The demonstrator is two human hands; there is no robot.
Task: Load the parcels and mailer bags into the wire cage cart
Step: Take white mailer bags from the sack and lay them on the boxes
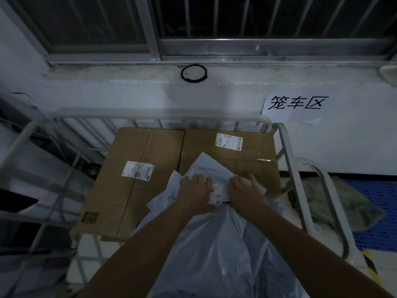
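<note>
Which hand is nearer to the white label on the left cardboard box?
Left. The left hand lies just right of that label, on the mailer bag; the right hand is farther right.

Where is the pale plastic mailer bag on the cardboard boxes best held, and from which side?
Probably from above, near side, gripping the film on both sides of its white label. The pale plastic mailer bag is soft and lies flat, so one middle pinch would let it sag.
</note>
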